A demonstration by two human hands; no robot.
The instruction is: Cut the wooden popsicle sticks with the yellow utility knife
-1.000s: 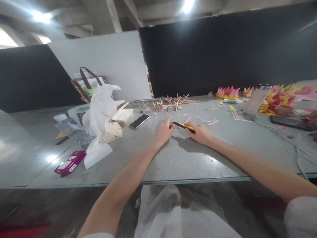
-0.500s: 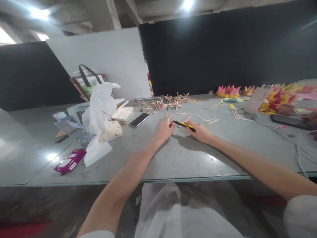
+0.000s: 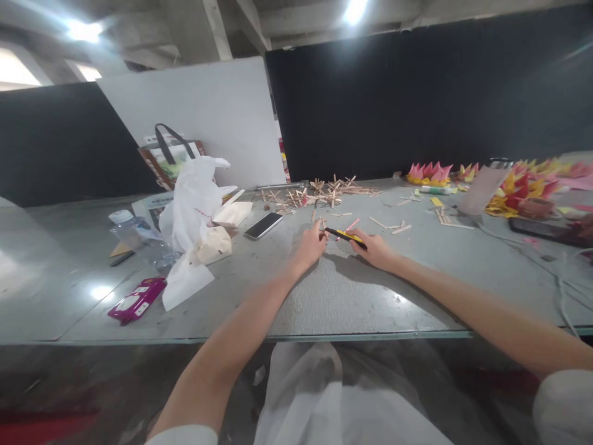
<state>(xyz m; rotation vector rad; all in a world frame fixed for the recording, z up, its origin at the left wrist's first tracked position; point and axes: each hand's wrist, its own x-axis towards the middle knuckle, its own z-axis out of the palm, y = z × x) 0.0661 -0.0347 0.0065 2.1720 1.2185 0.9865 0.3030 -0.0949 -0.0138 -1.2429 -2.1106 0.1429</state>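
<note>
A knife (image 3: 346, 235) is showing a black body with a yellow panel. A slim strip (image 3: 354, 224) is carrying a red-and-white pattern. Wooden sticks (image 3: 332, 196) are showing pale tan against a grey table (image 3: 333, 303). A phone (image 3: 264, 225) is pairing a black screen with a silver rim, and a packet (image 3: 138, 301) is gleaming magenta with white patches. Paper flowers (image 3: 428, 173) are mixing pink, red and yellow. 2 wall panels (image 3: 417, 111) are showing black, 1 board (image 3: 194, 102) white.

Two hands (image 3: 311, 247) (image 3: 377, 252) are working with one cutter (image 3: 343, 235).
Two bottles (image 3: 482, 190) (image 3: 125, 227), one tote bag (image 3: 171, 158) and one purple packet (image 3: 138, 301) are sitting nearby.
</note>
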